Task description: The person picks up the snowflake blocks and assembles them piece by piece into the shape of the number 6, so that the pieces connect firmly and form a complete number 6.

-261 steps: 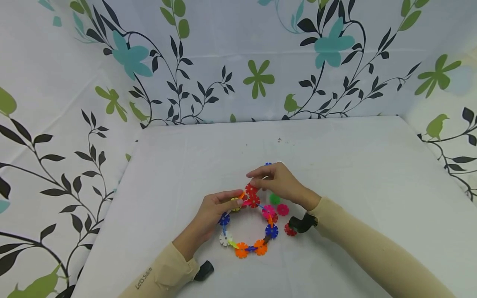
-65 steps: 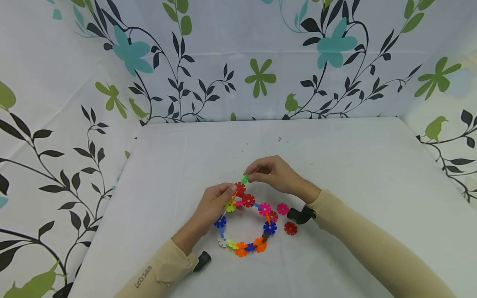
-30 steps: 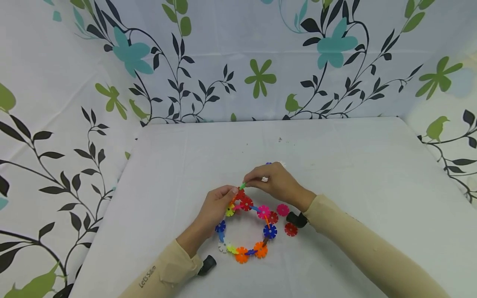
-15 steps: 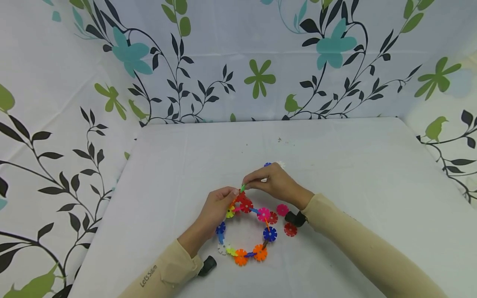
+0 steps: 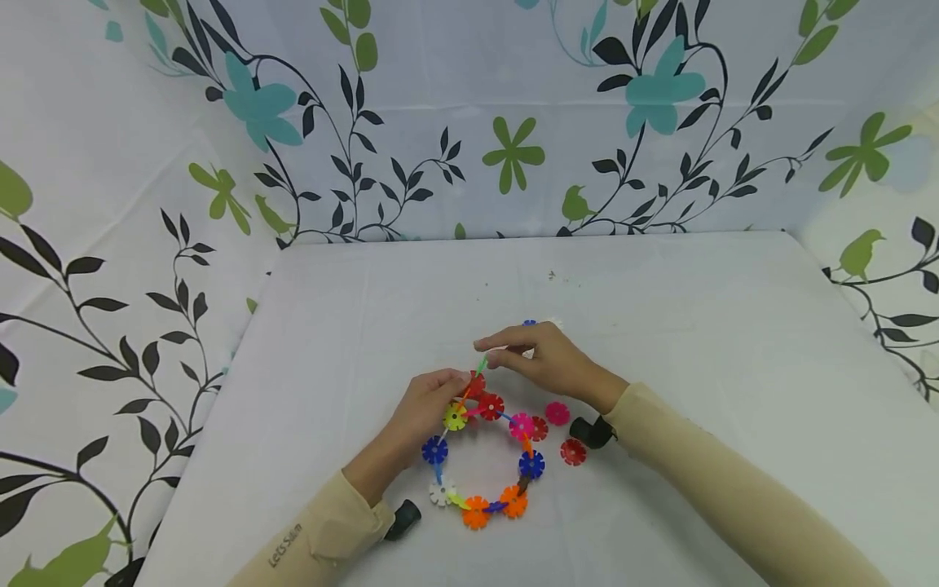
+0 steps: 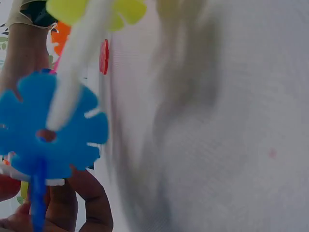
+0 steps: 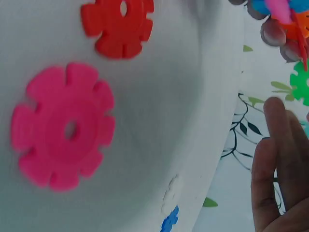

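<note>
In the head view my left hand [image 5: 421, 410] pinches a red interlocking disc [image 5: 476, 383] at the top of a ring of notched plastic discs. A green disc [image 5: 482, 365] stands slotted on edge in that red disc; the right wrist view shows its face [image 7: 300, 83]. My right hand [image 5: 546, 359] is just beside the green disc, fingers extended and apart from it. The ring includes a yellow disc [image 5: 456, 417], a blue disc [image 5: 435, 450], a white disc [image 5: 442, 493] and an orange disc [image 5: 476, 513]. My left fingertips are partly hidden behind the discs.
Loose on the white table [image 5: 682, 326] lie a pink disc [image 5: 557, 413] and a red disc [image 5: 574, 452], right of the ring. Farther back, a blue disc [image 5: 529, 324] and a white one are partly hidden by my right hand. Patterned cloth [image 5: 440, 106] hangs behind the table.
My right hand picked up the green disc and brought it to the red disc's edge. Since half a second ago its fingers have parted, and the green disc stays on the red one.
</note>
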The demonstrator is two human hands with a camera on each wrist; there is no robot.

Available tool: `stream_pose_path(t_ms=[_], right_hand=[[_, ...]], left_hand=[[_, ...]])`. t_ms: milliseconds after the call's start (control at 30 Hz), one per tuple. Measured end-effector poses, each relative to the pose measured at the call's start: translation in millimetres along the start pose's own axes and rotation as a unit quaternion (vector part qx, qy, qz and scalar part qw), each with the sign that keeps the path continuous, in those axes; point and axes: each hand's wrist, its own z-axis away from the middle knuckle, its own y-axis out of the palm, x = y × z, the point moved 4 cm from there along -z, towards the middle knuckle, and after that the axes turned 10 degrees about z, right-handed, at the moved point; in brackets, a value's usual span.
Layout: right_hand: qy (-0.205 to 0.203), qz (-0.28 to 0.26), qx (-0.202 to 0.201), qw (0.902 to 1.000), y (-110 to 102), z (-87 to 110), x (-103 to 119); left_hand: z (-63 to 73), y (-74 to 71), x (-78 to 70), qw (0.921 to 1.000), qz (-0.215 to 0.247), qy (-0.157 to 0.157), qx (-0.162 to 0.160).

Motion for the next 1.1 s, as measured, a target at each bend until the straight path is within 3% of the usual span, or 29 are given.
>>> stream_pose_path(t_ms=[200,400,533,667,833,1100], right_hand=[[0.067,0.018,-0.069,0.9953,-20.5,1.7,-18.7],[0.117,0.077,-0.117,0.9832,-34.9,3.4,-39.8],[0.175,0.100,-0.101,0.9743,-35.8,5.2,-52.9],[0.218,0.116,-0.056,0.9673,-32.2,6.4,-62.8],[0.215,0.143,-0.005,0.9661,-23.3,3.2,-68.3],[0.221,0.174,0.024,0.9593,-16.4,1.1,-64.4]], left_hand=[[0.9,-2.8,-1.8,0.9992,-0.026,-0.023,-0.018],[1.4,-3.2,-3.8,0.9996,-0.021,-0.011,-0.014],[1.6,-3.6,-3.3,0.9999,-0.012,0.003,-0.010],[2.4,-4.8,-3.9,0.9999,0.002,0.015,-0.007],[3.1,-7.1,-5.4,0.9996,0.014,0.026,-0.006],[3.3,-8.5,-8.3,0.9985,0.025,0.048,-0.008]])
